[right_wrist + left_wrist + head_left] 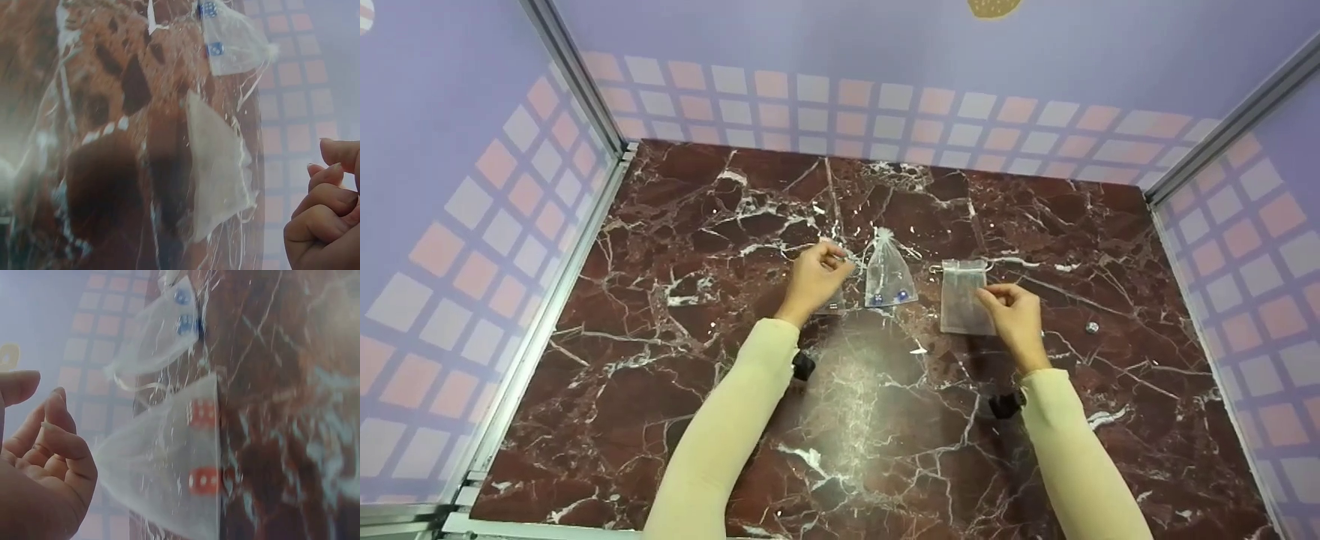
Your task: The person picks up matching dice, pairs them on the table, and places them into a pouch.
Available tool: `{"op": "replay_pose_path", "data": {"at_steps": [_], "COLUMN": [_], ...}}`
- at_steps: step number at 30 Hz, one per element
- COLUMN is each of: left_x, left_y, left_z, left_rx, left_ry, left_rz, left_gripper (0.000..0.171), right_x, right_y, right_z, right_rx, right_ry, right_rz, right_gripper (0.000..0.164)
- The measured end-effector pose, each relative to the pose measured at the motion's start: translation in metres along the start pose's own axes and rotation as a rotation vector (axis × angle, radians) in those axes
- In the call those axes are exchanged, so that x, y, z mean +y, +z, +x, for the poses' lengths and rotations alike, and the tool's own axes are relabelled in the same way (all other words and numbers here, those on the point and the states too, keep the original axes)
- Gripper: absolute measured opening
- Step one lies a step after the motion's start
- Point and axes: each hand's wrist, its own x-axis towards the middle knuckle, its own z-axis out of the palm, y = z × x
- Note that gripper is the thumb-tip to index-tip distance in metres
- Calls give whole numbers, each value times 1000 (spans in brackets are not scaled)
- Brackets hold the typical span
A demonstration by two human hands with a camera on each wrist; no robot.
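A sheer white drawstring pouch (163, 455) with two red dice (203, 480) in it lies beside my left hand (816, 279). In the head view that hand hides most of the pouch. The left fingers are loosely bent, with nothing visible between them and the thumb. A second pouch (889, 270), gathered at its neck, lies in the middle with two blue dice (187, 324). Over the right edge of a third, flat pouch (960, 307) is my right hand (1012, 311). Its fingers curl loosely, apart from the pouch in the right wrist view, and no held thing shows.
One small die (1092, 327) lies to the right of the right hand, its colour unclear. The dark red marbled table (660, 420) is bounded by lilac, checkered walls (840, 45) at the back and both sides.
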Motion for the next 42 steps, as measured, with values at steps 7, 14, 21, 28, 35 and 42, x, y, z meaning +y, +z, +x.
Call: {"op": "replay_pose_path", "data": {"at_steps": [7, 14, 21, 28, 35, 42], "left_x": [4, 2, 3, 4, 3, 0], "left_y": [38, 79, 109, 129, 146, 160], "left_z": [1, -3, -5, 0, 10, 14], "left_rx": [-99, -224, -329, -454, -632, -677], "left_ry": [44, 72, 133, 160, 187, 237], "left_rz": [-62, -111, -76, 33, 272, 471], "left_gripper": [25, 33, 31, 45, 55, 59], "right_x": [16, 34, 51, 66, 77, 87], "right_y": [-22, -40, -57, -67, -68, -66], "right_z": [-5, -15, -24, -27, -30, -30], "right_rx": [38, 78, 123, 118, 120, 126], "right_ry": [-29, 10, 70, 85, 138, 197], "right_rz": [-16, -13, -69, -123, -175, -233], "right_gripper": [16, 16, 17, 23, 30, 33]}}
